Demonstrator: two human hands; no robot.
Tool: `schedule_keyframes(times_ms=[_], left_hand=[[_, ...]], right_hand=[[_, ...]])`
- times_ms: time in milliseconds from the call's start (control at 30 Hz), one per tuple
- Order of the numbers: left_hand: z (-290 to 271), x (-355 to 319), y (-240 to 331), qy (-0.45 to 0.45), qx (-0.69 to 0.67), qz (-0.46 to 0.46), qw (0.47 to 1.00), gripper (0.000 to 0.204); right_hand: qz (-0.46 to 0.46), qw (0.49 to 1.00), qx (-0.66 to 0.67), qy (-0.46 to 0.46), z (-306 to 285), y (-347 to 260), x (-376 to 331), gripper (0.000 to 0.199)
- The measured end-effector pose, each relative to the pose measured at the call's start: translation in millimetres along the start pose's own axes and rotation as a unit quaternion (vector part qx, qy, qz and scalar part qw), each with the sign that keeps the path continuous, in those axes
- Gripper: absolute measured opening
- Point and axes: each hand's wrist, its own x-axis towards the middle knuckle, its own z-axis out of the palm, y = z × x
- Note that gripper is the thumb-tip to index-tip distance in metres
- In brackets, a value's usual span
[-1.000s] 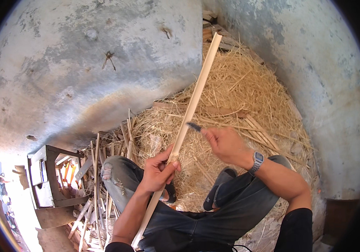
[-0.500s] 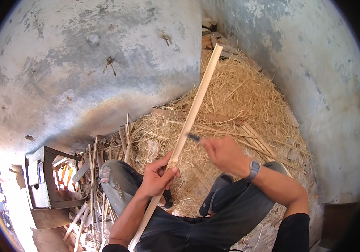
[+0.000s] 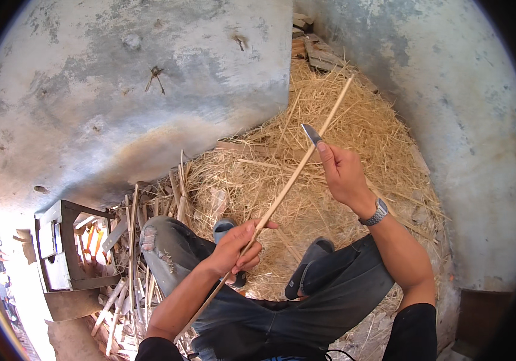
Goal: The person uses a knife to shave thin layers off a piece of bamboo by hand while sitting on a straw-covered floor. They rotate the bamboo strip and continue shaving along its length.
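Observation:
A long thin pale wooden strip runs diagonally from my lap up toward the far straw. My left hand grips it low down, over my knees. My right hand holds a small knife with its blade pointing up and left, right beside the strip's upper part. A watch sits on my right wrist. I sit with grey trousers and dark sandals on the straw.
A heap of pale shavings and straw fills the corner between two grey concrete walls. Cut strips and sticks lie at my left. A metal box frame stands at lower left. Planks lie at the far corner.
The strip now shows as a thinner edge and leans further right. My right hand with the knife has risen along it, away from my left hand.

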Motion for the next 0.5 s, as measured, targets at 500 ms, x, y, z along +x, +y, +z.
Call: schedule_keyframes(times_ms=[500], left_hand=[[3, 0, 6, 0.073, -0.025, 0.039, 0.996, 0.050]], right_hand=[[-0.020, 0.989, 0.020, -0.146, 46, -26, -43, 0.044]])
